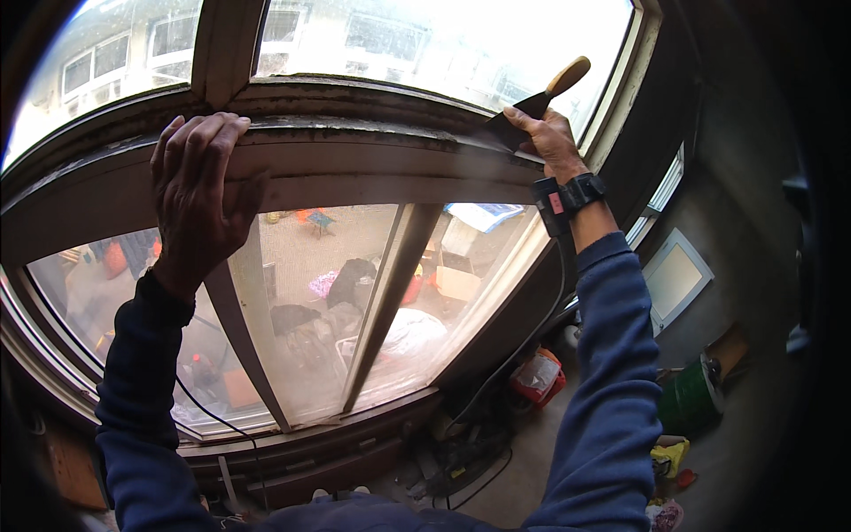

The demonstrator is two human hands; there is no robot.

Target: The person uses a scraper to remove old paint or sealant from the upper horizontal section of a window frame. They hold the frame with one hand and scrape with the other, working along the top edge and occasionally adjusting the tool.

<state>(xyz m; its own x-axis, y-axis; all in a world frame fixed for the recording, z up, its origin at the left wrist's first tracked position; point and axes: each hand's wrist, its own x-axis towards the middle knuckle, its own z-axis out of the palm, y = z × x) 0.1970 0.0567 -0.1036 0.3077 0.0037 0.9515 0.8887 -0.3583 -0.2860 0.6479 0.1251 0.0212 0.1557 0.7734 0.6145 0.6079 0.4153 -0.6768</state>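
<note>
My right hand (548,136) grips a scraper (532,110) by its wide dark blade, and the scraper's pale wooden handle points up and to the right. The blade's lower edge is at the window frame's crossbar (372,156), near its right end. Further left, my left hand (199,179) rests with its fingertips on the upper edge of the same crossbar, just below the upright bar between the upper panes. It holds no tool. Dark, flaking residue runs along the ledge under the upper pane (432,46). A black device is strapped to my right wrist.
Sliding panes (319,319) fill the lower window, with cluttered goods behind the glass. Low on the right are a red container (538,377), a green drum (691,396) and a yellow package (670,455). A black cable (515,352) runs down from my right wrist.
</note>
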